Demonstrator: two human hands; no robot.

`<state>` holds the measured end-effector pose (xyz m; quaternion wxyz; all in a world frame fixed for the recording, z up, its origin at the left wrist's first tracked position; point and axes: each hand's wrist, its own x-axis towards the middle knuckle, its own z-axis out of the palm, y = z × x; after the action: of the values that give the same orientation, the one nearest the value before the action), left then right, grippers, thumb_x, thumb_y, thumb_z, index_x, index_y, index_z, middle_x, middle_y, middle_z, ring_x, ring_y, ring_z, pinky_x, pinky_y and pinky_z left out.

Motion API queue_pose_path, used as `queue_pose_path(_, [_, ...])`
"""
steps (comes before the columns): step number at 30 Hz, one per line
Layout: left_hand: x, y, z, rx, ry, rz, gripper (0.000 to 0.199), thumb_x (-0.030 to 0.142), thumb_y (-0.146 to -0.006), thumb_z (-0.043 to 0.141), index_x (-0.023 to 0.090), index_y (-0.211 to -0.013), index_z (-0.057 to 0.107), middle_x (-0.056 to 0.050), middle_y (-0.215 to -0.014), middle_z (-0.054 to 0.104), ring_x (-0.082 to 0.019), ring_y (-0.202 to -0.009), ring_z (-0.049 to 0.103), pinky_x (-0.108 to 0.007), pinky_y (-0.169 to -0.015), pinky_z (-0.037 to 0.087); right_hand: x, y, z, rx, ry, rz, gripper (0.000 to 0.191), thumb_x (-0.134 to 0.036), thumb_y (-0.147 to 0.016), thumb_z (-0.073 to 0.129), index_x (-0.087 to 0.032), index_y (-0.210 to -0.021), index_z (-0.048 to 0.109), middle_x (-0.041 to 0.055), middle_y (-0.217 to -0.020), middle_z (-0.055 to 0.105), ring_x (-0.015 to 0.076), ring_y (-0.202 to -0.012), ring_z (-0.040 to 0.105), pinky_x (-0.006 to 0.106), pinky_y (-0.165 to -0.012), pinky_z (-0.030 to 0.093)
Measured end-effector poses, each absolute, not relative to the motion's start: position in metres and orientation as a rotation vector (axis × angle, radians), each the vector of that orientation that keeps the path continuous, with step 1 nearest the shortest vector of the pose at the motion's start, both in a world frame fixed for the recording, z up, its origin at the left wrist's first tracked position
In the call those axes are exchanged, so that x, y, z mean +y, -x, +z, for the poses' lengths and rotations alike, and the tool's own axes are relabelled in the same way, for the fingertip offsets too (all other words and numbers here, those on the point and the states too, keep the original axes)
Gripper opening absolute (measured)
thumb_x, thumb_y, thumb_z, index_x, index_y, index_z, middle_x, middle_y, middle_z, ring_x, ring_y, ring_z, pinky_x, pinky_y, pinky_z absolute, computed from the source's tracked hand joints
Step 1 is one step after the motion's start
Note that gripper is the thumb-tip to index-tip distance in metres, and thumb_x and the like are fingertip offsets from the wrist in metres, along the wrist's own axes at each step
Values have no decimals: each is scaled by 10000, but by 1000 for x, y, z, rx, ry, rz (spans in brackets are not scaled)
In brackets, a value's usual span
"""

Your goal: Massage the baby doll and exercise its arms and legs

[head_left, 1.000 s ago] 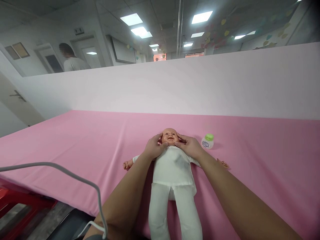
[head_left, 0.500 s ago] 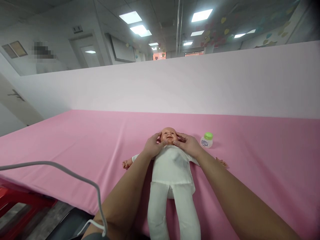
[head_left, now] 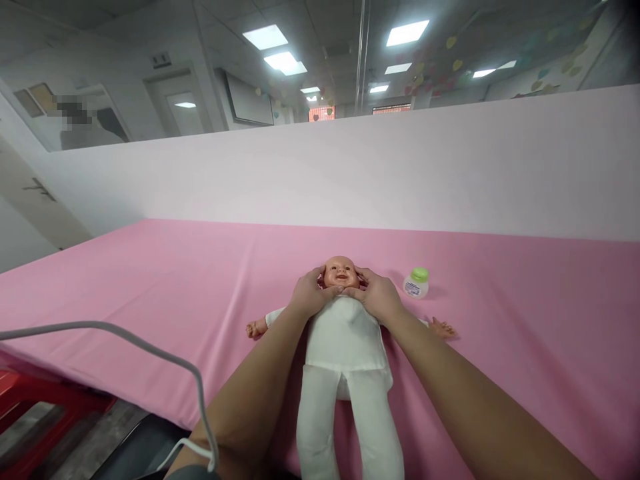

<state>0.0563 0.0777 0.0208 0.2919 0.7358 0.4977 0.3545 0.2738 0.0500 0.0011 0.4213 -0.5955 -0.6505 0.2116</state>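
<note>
Nearest, a grey flexible cable (head_left: 125, 339) arched across the lower left, above a red plastic stool (head_left: 65, 403) and a dark, smooth surface (head_left: 133, 448) at the edge of the view. The baby doll (head_left: 345, 343), with a tan plastic head and a white cloth top and trousers, lay on its back, its legs running toward the person and past the lower edge, its arms spread to either side. Beneath it stretched a wrinkled pink cloth cover (head_left: 150, 287). Farther up, the bare left hand (head_left: 313, 293) and bare right hand (head_left: 379, 295) cupped the doll's head between them, each about half open, fingers curved along the side of the head and thumbs close together under the chin. How firmly they pressed, I could not tell. Just beyond the right hand stood a rounded translucent bottle (head_left: 416, 287) with a lime-green cap, apart from the doll. Behind rose a plain white low wall (head_left: 350, 173), topped by a glass panel (head_left: 330, 73) showing bright square ceiling lights (head_left: 265, 37) and, at left, a person (head_left: 87, 137) in light clothing.
</note>
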Motion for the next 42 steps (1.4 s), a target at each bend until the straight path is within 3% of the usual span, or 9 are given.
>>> queue_pose_path(10, [87, -51, 11, 1267, -2024, 954, 731, 486, -852, 761, 203, -1497, 568, -118, -1382, 704, -302, -1167, 708, -388, -970, 575, 48, -285, 12, -1577, 1338, 785, 556, -421, -843, 803, -311, -1375, 684, 37, -1336, 738, 283, -1224, 698, 452, -1087, 535])
queue_pose_path(17, [92, -46, 6, 1171, -1977, 960, 592, 443, -924, 671, 223, -1469, 602, -82, -1354, 727, -272, -1154, 717, -379, -988, 571, 53, -296, 10, -1555, 1247, 885, 493, -456, -919, 724, -275, -1377, 694, 45, -1413, 689, 297, -1349, 620, 485, -1176, 461])
queue_pose_path(23, [90, -44, 10, 1165, -1930, 946, 758, 530, -895, 715, 187, -1543, 524, -133, -1433, 670, -311, -1267, 663, -415, -1043, 540, 53, -292, 12, -1539, 1267, 913, 643, -530, -822, 824, -265, -1391, 680, 76, -1382, 711, 315, -1295, 659, 474, -1130, 504])
queue_pose_path(28, [83, -49, 17, 1230, -1905, 927, 880, 574, -787, 824, 213, -1531, 525, -130, -1382, 699, -304, -1175, 703, -375, -953, 573, 52, -283, 7, -1563, 1366, 755, 738, -527, -748, 885, -262, -1399, 658, 90, -1332, 736, 311, -1202, 709, 467, -1066, 546])
queue_pose_path(34, [80, -57, 20, 1366, -1954, 931, 835, 617, -714, 867, 242, -1409, 595, -106, -1263, 747, -308, -1092, 724, -383, -879, 582, 52, -278, 0, -1602, 1461, 579, 739, -581, -756, 866, -291, -1401, 652, 91, -1244, 770, 323, -1130, 733, 484, -1012, 564])
queue_pose_path(42, [84, -54, 14, 1299, -1939, 962, 770, 502, -800, 823, 230, -1480, 584, -96, -1323, 734, -281, -1103, 728, -371, -946, 578, 47, -282, 6, -1564, 1347, 724, 580, -460, -817, 828, -318, -1361, 688, 39, -1304, 752, 287, -1166, 726, 455, -1041, 566])
